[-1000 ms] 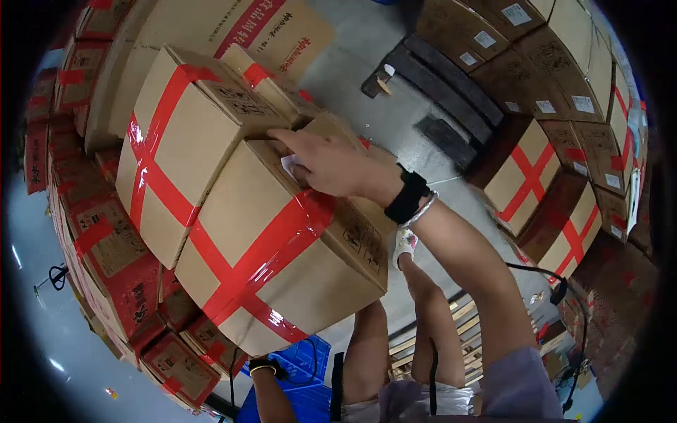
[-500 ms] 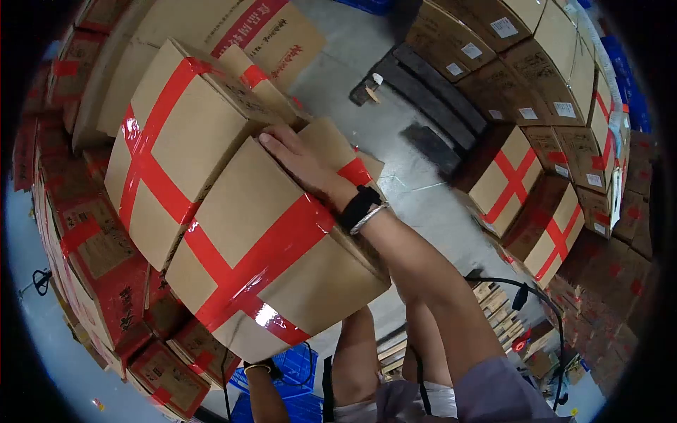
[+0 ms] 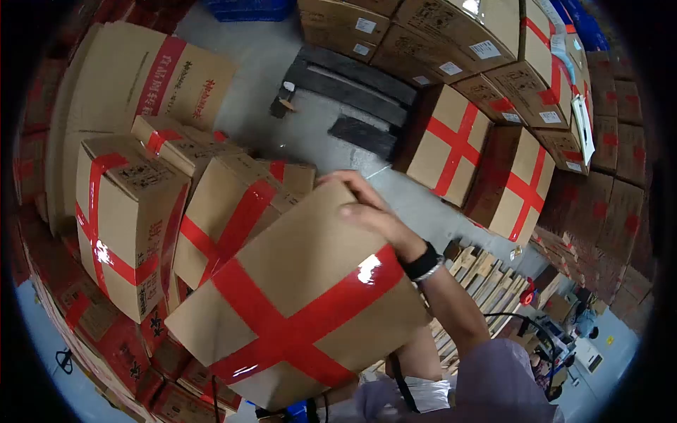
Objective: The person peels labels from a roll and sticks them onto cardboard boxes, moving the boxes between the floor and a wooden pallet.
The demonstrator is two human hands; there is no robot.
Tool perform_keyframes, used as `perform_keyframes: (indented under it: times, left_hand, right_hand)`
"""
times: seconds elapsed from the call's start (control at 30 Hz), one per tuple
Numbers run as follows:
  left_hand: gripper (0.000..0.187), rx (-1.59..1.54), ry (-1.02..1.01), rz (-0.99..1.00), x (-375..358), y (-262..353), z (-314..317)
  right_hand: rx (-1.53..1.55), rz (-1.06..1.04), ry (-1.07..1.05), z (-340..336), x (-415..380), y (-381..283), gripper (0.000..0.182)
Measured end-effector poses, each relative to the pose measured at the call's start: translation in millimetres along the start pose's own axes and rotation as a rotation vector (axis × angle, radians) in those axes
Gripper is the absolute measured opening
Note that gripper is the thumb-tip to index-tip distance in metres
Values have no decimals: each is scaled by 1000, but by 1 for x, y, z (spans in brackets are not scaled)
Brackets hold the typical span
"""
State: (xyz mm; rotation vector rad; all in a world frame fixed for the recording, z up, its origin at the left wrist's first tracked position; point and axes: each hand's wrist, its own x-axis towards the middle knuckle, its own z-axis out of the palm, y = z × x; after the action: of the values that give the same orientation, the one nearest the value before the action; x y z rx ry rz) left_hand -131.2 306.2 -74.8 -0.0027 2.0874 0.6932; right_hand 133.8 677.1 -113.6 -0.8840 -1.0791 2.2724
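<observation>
A cardboard carton [image 3: 296, 282], crossed with red tape, is tilted close in front of my body. My right hand [image 3: 370, 215], with a black band at the wrist, grips its upper right edge, thumb on the near face and fingers over the far side. My left hand is out of sight, hidden behind or below the carton. Just beyond the held carton stands another taped carton [image 3: 243, 204], with a further taped carton [image 3: 113, 218] to its left.
Stacked cartons [image 3: 465, 42] with white labels rise at upper right. Two red-crossed cartons [image 3: 451, 141] stand beside a black pallet [image 3: 352, 88] on the grey floor. Wooden pallets [image 3: 479, 282] lie at lower right. A large flat carton [image 3: 106, 84] leans at upper left.
The held carton has come away from the neighbouring cartons, toward me and to the right. My right hand has shifted right and down with it. The view has turned, and my left forearm is now hidden.
</observation>
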Motion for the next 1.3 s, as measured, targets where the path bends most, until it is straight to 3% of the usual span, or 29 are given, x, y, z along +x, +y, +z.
perform_keyframes:
  times: [0.1, 0.17, 0.2, 0.27, 0.33, 0.4, 0.43, 0.47, 0.5, 0.53, 0.57, 0.6, 0.63, 0.67, 0.73, 0.83, 0.9, 0.93, 1.03, 1.07, 1.17, 1.27, 1.3]
  left_hand:
    - [32, 95, -159, -5, -15, 83, 39]
    - [33, 140, -288, -13, -26, 146, 78]
    - [33, 157, -356, -30, -31, 178, 104]
    - [33, 157, -468, -39, -35, 243, 170]
    - [33, 144, -458, 248, -37, 290, 246]
    - [41, 190, -358, 697, -32, 317, 334]
    - [40, 167, -334, 636, -14, 308, 359]
    - [40, 143, -313, 573, 12, 291, 385]
    - [43, 288, -387, 516, 27, 271, 409]
    - [47, 470, -456, 491, 42, 245, 436]
    - [50, 713, -351, 433, 57, 219, 468]
    - [54, 583, -523, 479, 54, 206, 495]
    - [56, 696, -471, 595, 48, 193, 516]
    - [56, 631, -480, 562, 63, 179, 537]
    - [55, 625, -502, 534, 65, 161, 569]
    - [52, 743, -569, 543, 13, 193, 615]
    - [51, 756, -599, 491, 7, 205, 611]
    - [49, 716, -613, 629, 13, 200, 608]
    - [49, 730, -662, 643, 27, 207, 591]
    - [52, 623, -630, 858, 48, 193, 583]
    - [53, 770, -476, 925, 52, 188, 548]
    - [37, 589, -726, 420, 4, 201, 496]
    - [33, 478, -813, 278, -6, 203, 480]
  right_hand:
    - [154, -45, 398, -80, -101, -18, 54]
    - [316, -127, 762, -101, -178, -34, 62]
    - [278, -215, 844, -107, -209, -44, 65]
    - [514, -254, 1140, -130, -299, 8, 66]
    - [626, -380, 1367, -130, -325, 19, 64]
    - [570, -398, 1649, -120, -316, 19, 62]
    - [861, -476, 1571, -138, -313, 47, 59]
    - [931, -493, 1566, -146, -300, 65, 60]
    - [850, -465, 1435, -149, -279, 60, 80]
    - [1135, -318, 1408, -161, -269, 109, 91]
    - [1359, -291, 1300, -171, -250, 148, 97]
    - [1509, -254, 1279, -183, -223, 155, 98]
    - [1529, -371, 1143, -198, -203, 157, 99]
    - [1540, -481, 1006, -214, -187, 160, 99]
    - [1447, -421, 1049, -243, -169, 138, 100]
    - [1380, -331, 1095, -256, -163, 122, 98]
    - [1331, -269, 1104, -256, -162, 121, 95]
    - [1290, -253, 1099, -258, -160, 120, 94]
    - [1197, -147, 1128, -254, -161, 115, 93]
    - [1161, -124, 1147, -257, -161, 110, 94]
    - [1077, -126, 1072, -264, -157, 97, 94]
    - [933, -161, 1013, -279, -152, 110, 94]
    - [956, -89, 987, -278, -155, 105, 93]
